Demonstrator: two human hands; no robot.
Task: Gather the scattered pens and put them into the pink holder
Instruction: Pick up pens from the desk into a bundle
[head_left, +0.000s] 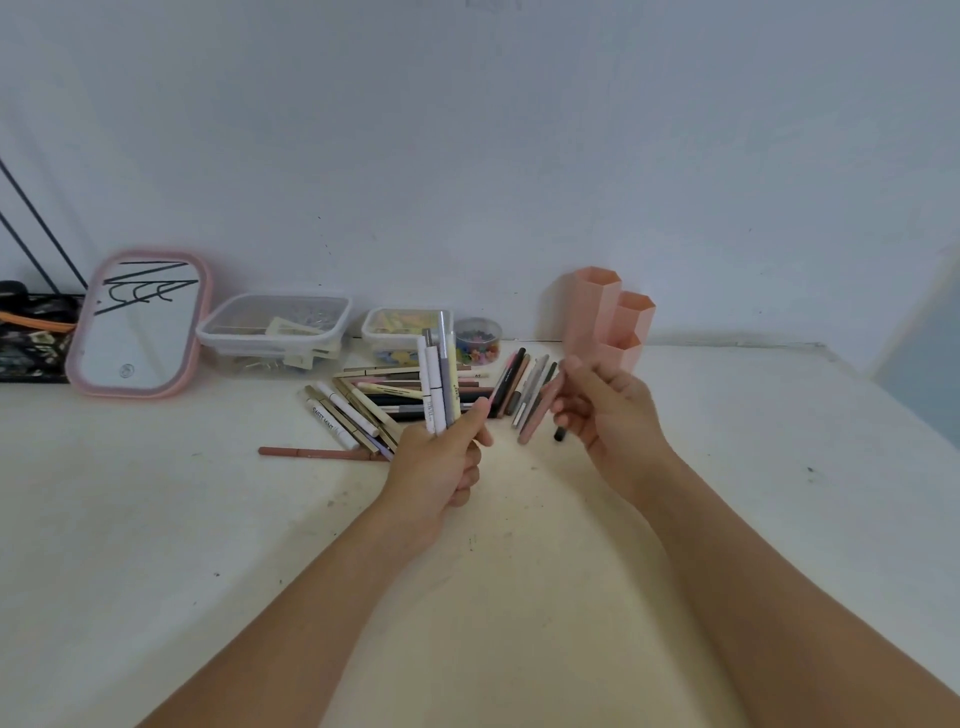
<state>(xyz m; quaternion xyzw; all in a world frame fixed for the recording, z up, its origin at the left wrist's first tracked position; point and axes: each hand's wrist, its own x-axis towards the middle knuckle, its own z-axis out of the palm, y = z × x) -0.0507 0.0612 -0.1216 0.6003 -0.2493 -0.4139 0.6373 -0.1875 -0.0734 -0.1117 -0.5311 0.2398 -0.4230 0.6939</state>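
Head view. My left hand (441, 462) grips an upright bundle of slim pens (439, 382), white, grey and pale yellow, smooth plastic barrels. My right hand (605, 410) pinches a fan of pens (524, 397), pink, black, grey. More pens (358, 410) lie heaped centre frame on the cream table (156, 519); one white barrel reads "SWEET MINT". The pink holder (610, 317), matte hexagonal tubes, stands right of centre at the wall, behind my right hand.
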